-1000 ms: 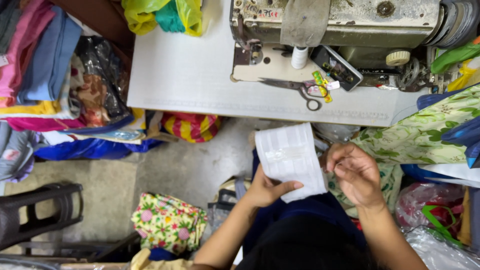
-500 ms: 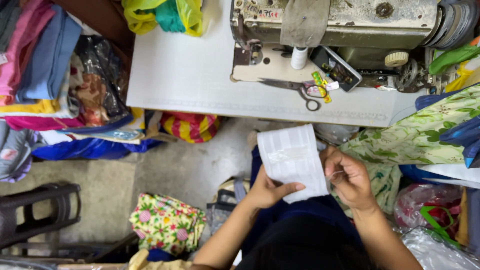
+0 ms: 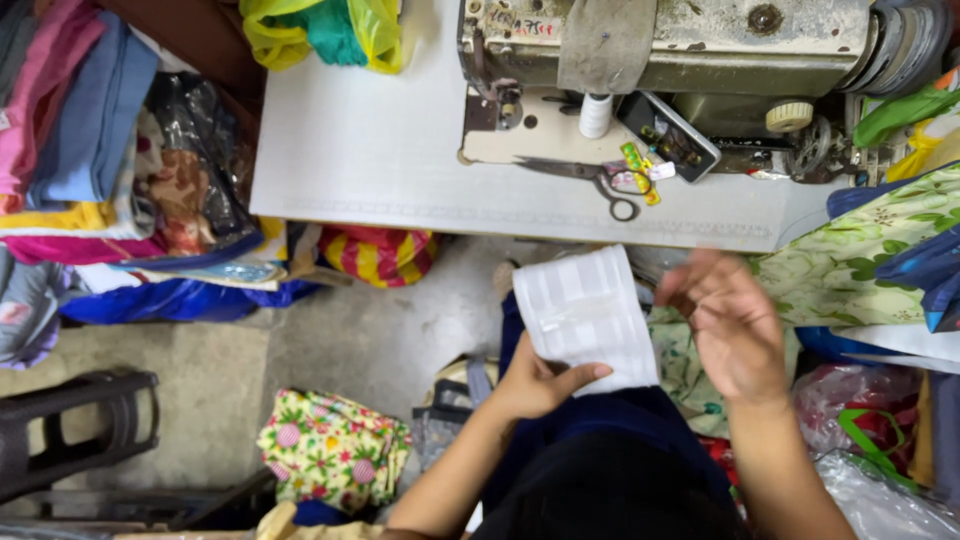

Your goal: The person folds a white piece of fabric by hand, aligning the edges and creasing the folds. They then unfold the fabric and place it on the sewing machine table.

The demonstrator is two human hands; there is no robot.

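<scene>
Grey concrete floor (image 3: 380, 340) fills the lower frame. At centre, a white striped cloth strip (image 3: 585, 315) is pinched by the left hand (image 3: 535, 385); the right hand (image 3: 735, 325) is spread open beside it. Higher up, scissors (image 3: 590, 178) lie on the white table (image 3: 360, 150) by a worn metal sewing machine (image 3: 680, 45).
</scene>
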